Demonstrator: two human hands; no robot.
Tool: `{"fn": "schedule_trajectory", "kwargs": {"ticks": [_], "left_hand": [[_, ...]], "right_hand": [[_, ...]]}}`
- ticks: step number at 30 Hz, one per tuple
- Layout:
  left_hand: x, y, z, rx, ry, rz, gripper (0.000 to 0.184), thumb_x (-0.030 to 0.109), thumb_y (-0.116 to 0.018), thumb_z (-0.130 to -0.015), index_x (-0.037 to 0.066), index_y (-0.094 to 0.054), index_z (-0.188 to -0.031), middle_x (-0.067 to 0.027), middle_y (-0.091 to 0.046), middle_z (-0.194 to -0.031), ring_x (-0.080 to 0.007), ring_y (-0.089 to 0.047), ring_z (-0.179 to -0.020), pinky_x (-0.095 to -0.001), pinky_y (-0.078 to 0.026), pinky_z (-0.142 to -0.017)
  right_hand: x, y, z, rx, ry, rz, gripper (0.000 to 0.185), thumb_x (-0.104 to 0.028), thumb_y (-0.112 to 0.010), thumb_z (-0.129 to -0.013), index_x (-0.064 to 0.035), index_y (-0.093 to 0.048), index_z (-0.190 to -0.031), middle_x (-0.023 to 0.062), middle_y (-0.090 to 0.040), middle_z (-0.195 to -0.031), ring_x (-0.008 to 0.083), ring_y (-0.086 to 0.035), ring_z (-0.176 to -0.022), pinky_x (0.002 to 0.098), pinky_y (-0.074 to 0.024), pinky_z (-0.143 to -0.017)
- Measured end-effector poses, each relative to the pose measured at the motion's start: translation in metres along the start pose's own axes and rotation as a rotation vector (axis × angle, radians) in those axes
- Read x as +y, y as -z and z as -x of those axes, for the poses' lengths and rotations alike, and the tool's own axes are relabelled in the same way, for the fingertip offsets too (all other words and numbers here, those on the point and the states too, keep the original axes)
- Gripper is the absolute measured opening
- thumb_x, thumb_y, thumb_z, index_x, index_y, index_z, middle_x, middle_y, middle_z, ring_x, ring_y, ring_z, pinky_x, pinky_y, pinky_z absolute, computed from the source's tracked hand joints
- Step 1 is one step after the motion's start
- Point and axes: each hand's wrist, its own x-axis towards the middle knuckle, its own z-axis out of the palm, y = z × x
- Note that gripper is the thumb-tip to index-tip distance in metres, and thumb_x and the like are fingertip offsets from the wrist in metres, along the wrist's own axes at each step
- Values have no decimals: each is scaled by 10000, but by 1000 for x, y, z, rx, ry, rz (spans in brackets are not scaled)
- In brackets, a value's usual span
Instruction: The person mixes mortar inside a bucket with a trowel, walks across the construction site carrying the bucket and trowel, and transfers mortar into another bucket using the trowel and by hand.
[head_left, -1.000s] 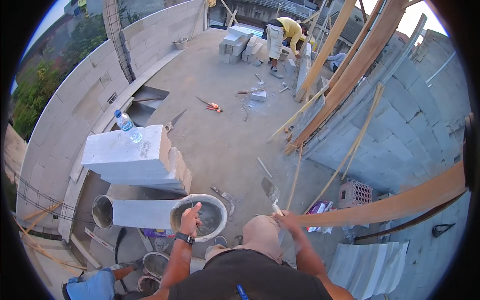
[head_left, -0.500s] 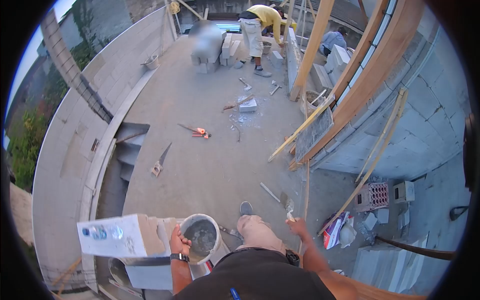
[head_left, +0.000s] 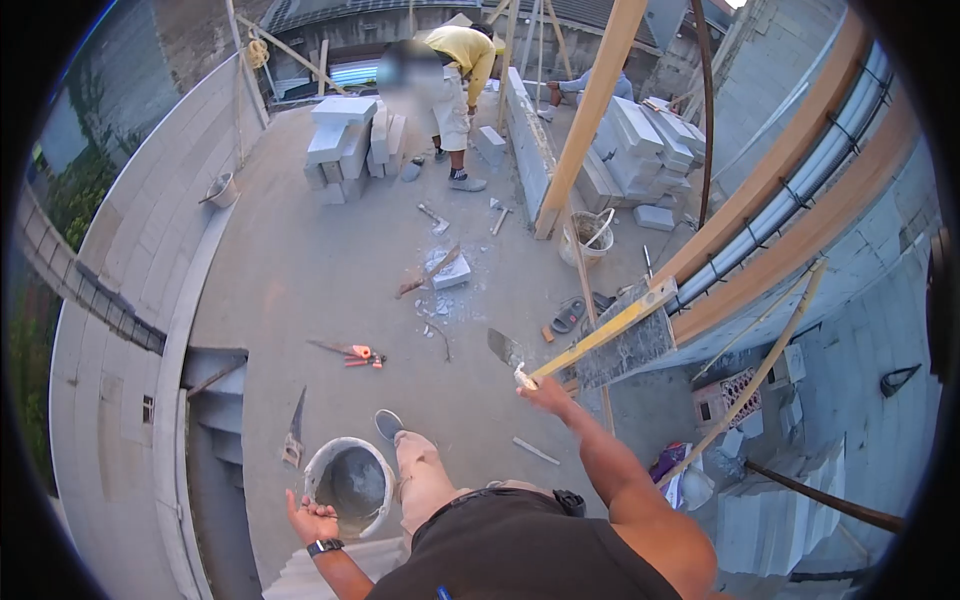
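Concrete floor. Right fingers grip trowel, blade beyond; left fingers hold bucket beside them, best carried level.

Floor matt, grey; post smooth wood; shirt matt cloth

pen: cut off | seated person: part-hidden | stooping person: part-blurred

left hand: bucket | right hand: trowel | saw on floor
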Motion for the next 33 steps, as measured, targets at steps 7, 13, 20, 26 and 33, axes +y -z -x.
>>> {"fn": "schedule_trajectory", "kwargs": {"ticks": [7,13,20,26,33], "left_hand": [[105,-97,-127,86,50,-21,578,578,-756,-739,148,-409,-909,76,-276,-547,-85,-318,-431,-255,-339,-501],[205,-181,-196,135,25,-27,564,550,-771,-730,147,-414,-900,66,-319,-573,-100,-391,-469,-280,-346,-510],[303,-207,-397,123,88,47,635,616,-774,-659,176,-412,-939,47,-384,-627,-127,-421,-551,-344,-344,-717],[374,-293,-447,43,128,85,429,575,-608,-805,207,-393,-756,47,-393,-552,-154,-443,-561,-384,-367,-663],[423,-405,-512,289,54,101,753,640,-745,-664,116,-448,-1115,-7,-425,-1019,-191,-458,-947,-424,-312,-947]], "right_hand": [[-46,-65,-86,-156,-338,119,433,-415,-720,-825,18,-698,-809,113,-687,-686,210,-678,-662,364,-517,-631],[-102,-87,-121,-227,-523,96,427,-418,-711,-834,8,-714,-869,116,-709,-745,217,-689,-679,371,-539,-664],[-183,-127,-246,-365,-687,112,396,-411,-714,-837,-22,-704,-914,110,-689,-751,234,-662,-658,389,-539,-593],[-291,-175,-422,-479,-707,112,423,-438,-723,-820,-49,-699,-986,90,-689,-785,226,-651,-691,393,-527,-589],[-512,-172,-632,-600,-266,336,398,-412,-759,-799,-45,-686,-935,77,-672,-780,209,-643,-662,390,-519,-592]]}}
